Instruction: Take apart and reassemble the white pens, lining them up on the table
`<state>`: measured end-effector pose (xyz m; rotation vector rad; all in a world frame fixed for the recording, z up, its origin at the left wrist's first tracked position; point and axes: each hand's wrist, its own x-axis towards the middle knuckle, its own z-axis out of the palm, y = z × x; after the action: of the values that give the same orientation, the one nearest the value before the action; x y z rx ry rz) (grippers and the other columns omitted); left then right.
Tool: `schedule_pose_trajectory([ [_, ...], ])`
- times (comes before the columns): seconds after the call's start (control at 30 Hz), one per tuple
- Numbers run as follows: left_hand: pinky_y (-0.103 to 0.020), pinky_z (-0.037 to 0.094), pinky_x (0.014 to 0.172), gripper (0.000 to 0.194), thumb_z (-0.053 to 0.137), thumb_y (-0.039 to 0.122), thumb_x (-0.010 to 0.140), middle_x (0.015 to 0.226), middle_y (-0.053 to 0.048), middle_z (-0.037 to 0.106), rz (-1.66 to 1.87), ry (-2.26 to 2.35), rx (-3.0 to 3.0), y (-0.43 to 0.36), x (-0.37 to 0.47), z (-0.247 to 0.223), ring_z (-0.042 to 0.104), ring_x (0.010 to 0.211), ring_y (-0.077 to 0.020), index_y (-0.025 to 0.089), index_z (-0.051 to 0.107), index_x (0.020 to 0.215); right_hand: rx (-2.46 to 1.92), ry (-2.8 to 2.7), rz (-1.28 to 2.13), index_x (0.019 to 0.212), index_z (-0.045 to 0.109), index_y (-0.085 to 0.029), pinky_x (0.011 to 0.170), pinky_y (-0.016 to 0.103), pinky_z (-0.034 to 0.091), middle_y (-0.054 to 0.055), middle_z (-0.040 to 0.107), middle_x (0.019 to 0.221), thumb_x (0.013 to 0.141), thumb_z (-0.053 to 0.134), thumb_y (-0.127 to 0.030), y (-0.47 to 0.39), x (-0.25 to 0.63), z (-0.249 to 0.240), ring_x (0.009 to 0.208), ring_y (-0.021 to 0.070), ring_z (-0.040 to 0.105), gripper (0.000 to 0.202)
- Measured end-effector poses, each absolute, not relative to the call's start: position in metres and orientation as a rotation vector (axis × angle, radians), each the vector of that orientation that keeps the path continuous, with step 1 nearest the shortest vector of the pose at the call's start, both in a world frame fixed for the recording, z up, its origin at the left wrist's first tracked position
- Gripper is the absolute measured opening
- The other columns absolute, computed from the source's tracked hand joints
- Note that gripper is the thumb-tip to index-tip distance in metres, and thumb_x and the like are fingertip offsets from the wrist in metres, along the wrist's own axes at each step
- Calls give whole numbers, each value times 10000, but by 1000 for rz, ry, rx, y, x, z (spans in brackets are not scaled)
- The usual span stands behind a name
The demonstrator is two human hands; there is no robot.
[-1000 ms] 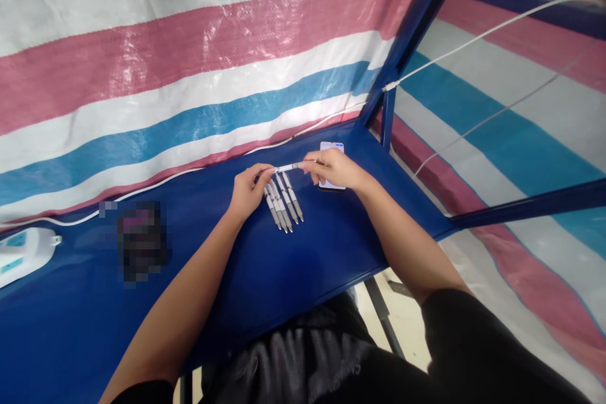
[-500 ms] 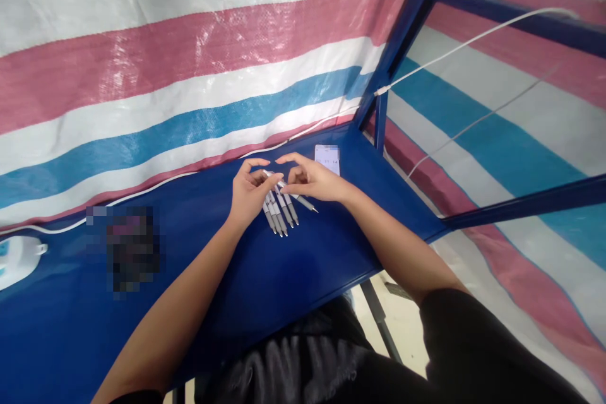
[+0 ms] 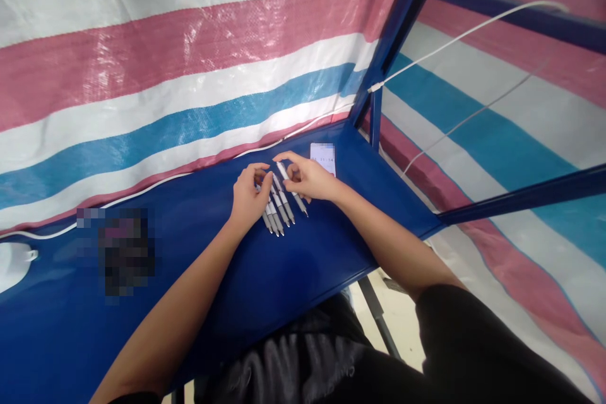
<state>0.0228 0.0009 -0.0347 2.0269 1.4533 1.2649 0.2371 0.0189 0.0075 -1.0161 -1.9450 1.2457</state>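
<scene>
Several white-and-grey pens (image 3: 283, 207) lie side by side on the blue table, tips toward me. My left hand (image 3: 250, 197) is curled at the left of the row, thumb and fingers closed around the upper ends of the pens there, which it partly hides. My right hand (image 3: 310, 178) pinches a separate pen (image 3: 300, 202) between thumb and fingers, at the right side of the row. This pen slants like the others, with a small gap between it and them. Its middle is hidden behind the fingers.
A phone-like device (image 3: 322, 154) with a lit screen lies behind my right hand. At the left are a blurred dark object (image 3: 127, 252) and a white item (image 3: 14, 265). A white cable (image 3: 142, 190) runs along the back edge, below a striped sheet. Blue frame posts (image 3: 375, 117) stand at the right.
The rightmost pen has swung from lying slantwise across the row to nearly parallel with it, in my right hand's pinch. My left thumb has drawn back toward its fingers.
</scene>
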Motion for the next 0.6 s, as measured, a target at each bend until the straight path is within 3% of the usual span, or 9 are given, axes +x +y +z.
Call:
schedule_pose_trajectory([
  [0.13, -506, 472, 970, 293, 639, 292, 1008, 1254, -146, 733, 1018, 1564, 2298, -2, 25, -37, 638, 1120, -344, 235, 685, 1292, -1059, -1953, 1187, 1369, 606, -234, 356, 187, 415, -114, 562, 711, 841, 667, -165, 19, 241, 11, 442, 89, 529, 536],
  [0.23, -544, 450, 1021, 364, 649, 338, 1016, 1419, -173, 689, 923, 1563, 2346, -3, 27, -39, 585, 1272, -399, 245, 668, 1367, -1079, -1931, 1200, 1481, 550, -238, 370, 187, 431, -114, 562, 713, 852, 646, -141, 19, 243, 13, 440, 91, 545, 644],
  [0.43, -586, 442, 1061, 390, 640, 386, 1025, 1476, -190, 668, 869, 1547, 2377, -2, 27, -41, 556, 1337, -430, 235, 661, 1384, -1016, -1924, 1123, 1386, 606, -213, 455, 196, 433, -94, 550, 738, 855, 647, -147, 19, 241, 11, 531, 91, 538, 536],
  [0.6, -581, 451, 1039, 354, 636, 364, 1016, 1387, -181, 699, 828, 1557, 2413, -3, 28, -42, 570, 1271, -418, 239, 684, 1344, -994, -1916, 1102, 1367, 604, -216, 538, 218, 454, -81, 562, 753, 854, 656, -155, 17, 239, 12, 625, 112, 567, 519],
])
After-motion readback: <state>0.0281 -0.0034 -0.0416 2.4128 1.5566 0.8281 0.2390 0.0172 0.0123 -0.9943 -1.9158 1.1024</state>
